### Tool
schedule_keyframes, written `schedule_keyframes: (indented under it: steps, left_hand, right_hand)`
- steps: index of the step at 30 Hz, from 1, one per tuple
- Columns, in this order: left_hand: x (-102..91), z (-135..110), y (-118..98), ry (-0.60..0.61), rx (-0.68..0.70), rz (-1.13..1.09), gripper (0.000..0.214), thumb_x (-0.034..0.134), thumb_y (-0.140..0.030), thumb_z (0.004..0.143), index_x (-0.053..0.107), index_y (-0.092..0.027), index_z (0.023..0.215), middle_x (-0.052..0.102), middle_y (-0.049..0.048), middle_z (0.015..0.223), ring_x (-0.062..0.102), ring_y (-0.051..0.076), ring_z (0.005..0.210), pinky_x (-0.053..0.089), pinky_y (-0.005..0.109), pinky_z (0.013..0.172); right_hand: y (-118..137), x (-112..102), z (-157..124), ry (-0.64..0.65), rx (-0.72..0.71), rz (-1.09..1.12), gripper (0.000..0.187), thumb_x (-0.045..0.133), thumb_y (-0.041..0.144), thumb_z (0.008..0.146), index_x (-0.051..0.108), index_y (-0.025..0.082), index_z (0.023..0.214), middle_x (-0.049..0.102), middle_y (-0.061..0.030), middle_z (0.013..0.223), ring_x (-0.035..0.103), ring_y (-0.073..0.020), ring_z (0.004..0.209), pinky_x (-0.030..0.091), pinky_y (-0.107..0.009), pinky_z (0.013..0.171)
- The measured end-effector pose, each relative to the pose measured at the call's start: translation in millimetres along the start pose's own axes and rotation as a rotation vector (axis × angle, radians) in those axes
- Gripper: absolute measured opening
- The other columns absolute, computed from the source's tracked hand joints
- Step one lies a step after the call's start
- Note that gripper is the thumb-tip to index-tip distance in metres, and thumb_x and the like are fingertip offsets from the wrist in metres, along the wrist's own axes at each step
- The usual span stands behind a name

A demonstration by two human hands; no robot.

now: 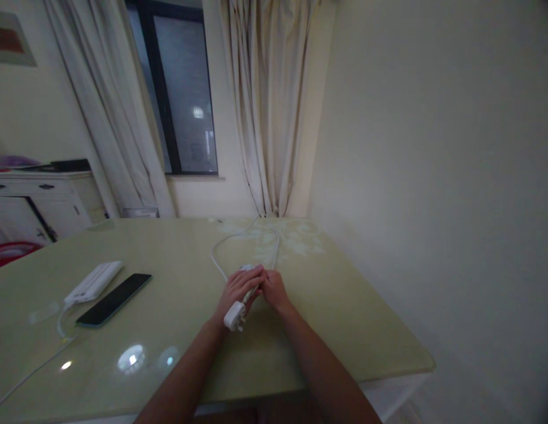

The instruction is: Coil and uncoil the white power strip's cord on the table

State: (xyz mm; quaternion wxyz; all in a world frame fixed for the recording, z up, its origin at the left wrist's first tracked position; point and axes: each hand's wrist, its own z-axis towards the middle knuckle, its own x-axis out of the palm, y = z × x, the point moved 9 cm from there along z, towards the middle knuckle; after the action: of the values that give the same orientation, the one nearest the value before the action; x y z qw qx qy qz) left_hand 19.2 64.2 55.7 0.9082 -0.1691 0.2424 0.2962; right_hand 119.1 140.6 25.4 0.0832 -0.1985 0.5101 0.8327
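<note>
My left hand and my right hand meet over the middle of the table, fingers touching. Below the left fingers sticks out a white power plug, its prongs turned down and to the right. A white cable lies in a loop beyond the hands, and both its sides lead toward them. The left fingers are wrapped round the cable bundle by the plug. Closed in a fist, the right hand grips the cable where its side of the loop comes in. A small white piece shows above the left knuckles, mostly hidden.
A black phone and a white power bank with its own white cord lie at the left of the glossy greenish table. A wall runs along the right side. Curtains hang behind the far edge.
</note>
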Motion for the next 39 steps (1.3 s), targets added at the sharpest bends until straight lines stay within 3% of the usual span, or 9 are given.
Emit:
schedule_keyframes:
  steps: [2,6,11,13,16,20,29,34,39]
  left_hand:
    - [-3.5,-3.2,13.4,-0.098,-0.151,-0.120,0.026,0.059,-0.036,0.096,0.070,-0.025,0.116,0.072,0.0088,0.125,0.067,0.023,0.116,0.048,0.040,0.103]
    - [-15.3,-15.3,40.5,-0.255,-0.532,-0.279,0.035,0.051,-0.043,0.098,0.068,-0.020,0.117,0.072,0.0104,0.118,0.067,0.024,0.110,0.051,0.042,0.101]
    - [-32.5,-17.6,48.3,-0.356,-0.741,-0.385,0.040,0.051,-0.054,0.094,0.068,-0.018,0.099,0.074,0.0096,0.094,0.069,0.025,0.091,0.054,0.038,0.087]
    - [-31.1,-19.7,54.7,-0.385,-0.806,-0.477,0.045,0.052,-0.059,0.091,0.069,-0.017,0.095,0.074,0.0085,0.086,0.070,0.025,0.084,0.054,0.036,0.082]
    - [-19.4,-25.3,67.8,-0.417,-0.899,-0.692,0.059,0.044,-0.068,0.090,0.071,-0.016,0.089,0.075,0.0086,0.080,0.070,0.024,0.076,0.054,0.036,0.077]
    - [-4.9,-30.1,79.5,-0.419,-0.966,-0.936,0.056,0.049,-0.067,0.086,0.071,-0.015,0.084,0.075,0.0091,0.081,0.070,0.023,0.073,0.055,0.036,0.072]
    - [19.4,-31.0,79.0,-0.310,-0.999,-1.228,0.047,0.062,-0.056,0.082,0.076,-0.011,0.092,0.077,0.0116,0.087,0.070,0.022,0.076,0.057,0.041,0.084]
    - [26.0,-28.2,68.1,-0.184,-1.007,-1.300,0.048,0.061,-0.056,0.087,0.074,-0.015,0.108,0.076,0.0132,0.108,0.071,0.026,0.101,0.053,0.043,0.097]
    - [26.1,-34.0,67.0,-0.112,-1.114,-1.207,0.062,0.055,-0.069,0.085,0.072,-0.016,0.113,0.075,0.0153,0.111,0.072,0.028,0.100,0.057,0.041,0.086]
  right_hand:
    - [4.5,2.9,-0.4,0.024,-0.014,-0.010,0.073,0.021,0.063,0.101,0.058,0.018,0.058,0.054,-0.0012,0.053,0.050,-0.0129,0.053,0.034,-0.024,0.055]
    - [34.6,4.0,-6.5,-0.006,-0.209,-0.122,0.051,0.038,0.054,0.103,0.068,0.018,0.082,0.068,-0.0035,0.077,0.058,-0.0160,0.076,0.039,-0.026,0.075]
    - [55.7,-6.6,-15.8,-0.150,-0.309,-0.291,0.027,0.051,0.039,0.103,0.069,0.021,0.096,0.071,-0.0037,0.091,0.060,-0.0183,0.094,0.030,-0.034,0.096]
    - [55.4,-18.3,-18.3,-0.260,-0.291,-0.339,0.024,0.056,0.040,0.100,0.068,0.021,0.092,0.070,-0.0050,0.092,0.059,-0.0197,0.096,0.031,-0.034,0.095]
    - [45.7,-31.1,-19.9,-0.367,-0.197,-0.392,0.032,0.064,0.049,0.094,0.066,0.020,0.082,0.066,-0.0052,0.081,0.057,-0.0197,0.082,0.036,-0.030,0.080]
    - [30.8,-26.5,-18.7,-0.334,-0.106,-0.391,0.039,0.066,0.054,0.091,0.067,0.020,0.071,0.066,-0.0043,0.069,0.056,-0.0172,0.066,0.035,-0.028,0.068]
    - [17.6,-25.8,-16.8,-0.354,-0.016,-0.114,0.026,0.066,0.046,0.091,0.078,0.022,0.090,0.078,-0.0056,0.088,0.070,-0.0190,0.080,0.048,-0.027,0.076]
    - [17.9,-21.2,-14.3,-0.268,-0.025,0.018,0.031,0.067,0.049,0.088,0.075,0.020,0.094,0.077,-0.0066,0.088,0.069,-0.0190,0.077,0.050,-0.027,0.073]
    - [11.0,-16.4,-11.4,-0.229,0.010,0.022,0.030,0.071,0.047,0.084,0.073,0.018,0.090,0.075,-0.0062,0.083,0.067,-0.0177,0.073,0.049,-0.027,0.070]
